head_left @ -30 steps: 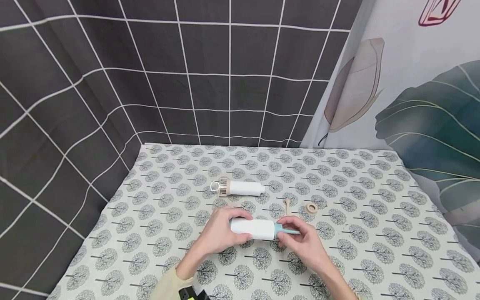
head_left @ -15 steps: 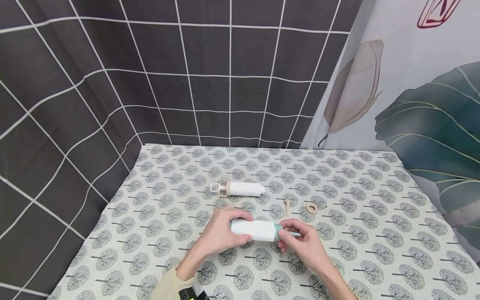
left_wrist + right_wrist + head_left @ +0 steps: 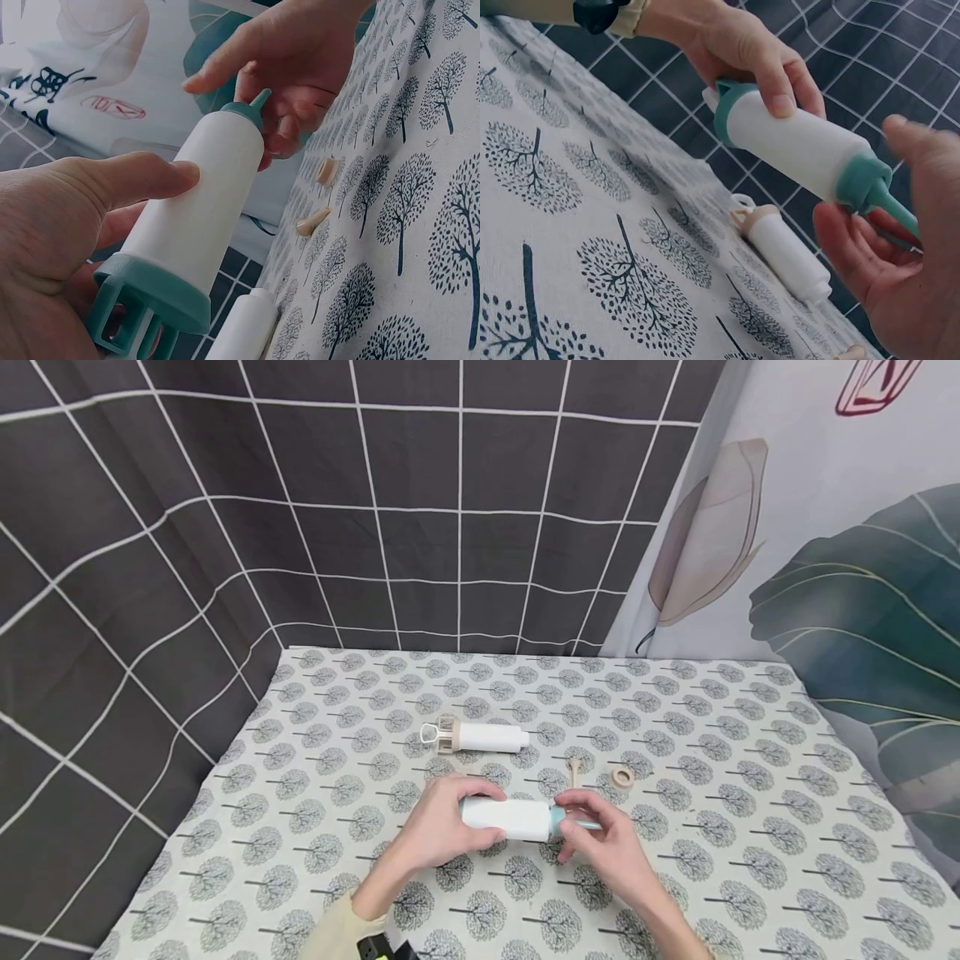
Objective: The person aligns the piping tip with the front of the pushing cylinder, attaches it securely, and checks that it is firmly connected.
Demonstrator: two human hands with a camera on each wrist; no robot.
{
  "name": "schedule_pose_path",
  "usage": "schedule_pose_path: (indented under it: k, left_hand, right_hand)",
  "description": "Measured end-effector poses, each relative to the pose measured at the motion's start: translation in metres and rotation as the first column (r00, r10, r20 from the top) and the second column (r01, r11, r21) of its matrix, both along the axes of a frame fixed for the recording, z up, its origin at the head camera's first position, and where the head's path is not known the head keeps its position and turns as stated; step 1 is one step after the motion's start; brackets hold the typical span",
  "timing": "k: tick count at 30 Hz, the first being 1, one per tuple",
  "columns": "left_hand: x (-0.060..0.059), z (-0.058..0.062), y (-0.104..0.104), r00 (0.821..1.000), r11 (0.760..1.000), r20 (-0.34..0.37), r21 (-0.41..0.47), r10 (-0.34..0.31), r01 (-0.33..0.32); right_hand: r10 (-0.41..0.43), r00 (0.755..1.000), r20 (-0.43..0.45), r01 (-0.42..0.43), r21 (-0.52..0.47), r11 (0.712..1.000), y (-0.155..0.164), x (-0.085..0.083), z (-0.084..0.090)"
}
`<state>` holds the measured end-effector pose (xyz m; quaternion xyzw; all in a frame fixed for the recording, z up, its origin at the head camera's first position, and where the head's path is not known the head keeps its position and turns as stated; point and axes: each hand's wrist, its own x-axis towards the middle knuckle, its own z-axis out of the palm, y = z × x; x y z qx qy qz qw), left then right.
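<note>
White cylindrical tube with teal fittings (image 3: 517, 818) lies crosswise between the hands, held off the cloth: the left hand (image 3: 442, 822) grasps its rear half, thumb pressed along the smooth, matte wall beside a slotted teal cage (image 3: 150, 300). At its other end, the right hand (image 3: 607, 847) is spread loosely around the ridged teal collar (image 3: 861, 180) and slim, tapering teal nozzle (image 3: 892, 210), clasping neither; whether a fingertip touches, I cannot tell. Collar and nozzle are in place, so this tube looks nearly complete, though tightness cannot be judged. Just beyond the right fingertips lie a beige flared stem (image 3: 574, 772) and, farther right, a rounded beige ring (image 3: 622, 786), both loose. Farther beyond the hands rests a white tube with a beige cage (image 3: 490, 737), its narrow neck bare, apparently left unfinished on the tree-printed woven cloth (image 3: 682, 910).
</note>
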<state>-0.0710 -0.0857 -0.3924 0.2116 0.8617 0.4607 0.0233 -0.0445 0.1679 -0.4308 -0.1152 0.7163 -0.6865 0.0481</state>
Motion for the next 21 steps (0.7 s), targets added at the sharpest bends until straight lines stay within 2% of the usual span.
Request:
schedule_pose_path:
  k: [4, 7, 10, 13, 21]
  left_hand:
    - [-0.0005, 0.0, -0.0012, 1.0, 1.0, -0.009, 0.003, 0.004, -0.004]
    - [-0.0001, 0.0003, -0.0019, 1.0, 1.0, -0.004, 0.009, 0.005, -0.005]
    - [0.0007, 0.0009, -0.0021, 1.0, 1.0, 0.002, 0.013, 0.003, -0.003]
    - [0.001, 0.0014, -0.0019, 1.0, 1.0, 0.002, 0.014, 0.001, -0.001]
    - [0.0011, 0.002, -0.0014, 1.0, 1.0, -0.003, 0.001, 0.003, -0.003]
  right_hand:
    - [0.061, 0.993, -0.1, -0.068, -0.068, 0.995, 0.0019, -0.0024, -0.0032]
    - [0.104, 0.971, -0.214, -0.125, -0.086, 0.988, 0.0027, -0.0042, -0.006]
    - [0.123, 0.95, -0.286, -0.151, -0.079, 0.985, 0.0021, -0.0056, -0.0075]
    - [0.118, 0.948, -0.296, -0.146, -0.075, 0.986, 0.0004, -0.0059, -0.0082]
    - [0.082, 0.963, -0.255, -0.097, -0.045, 0.994, -0.0015, -0.0046, -0.0082]
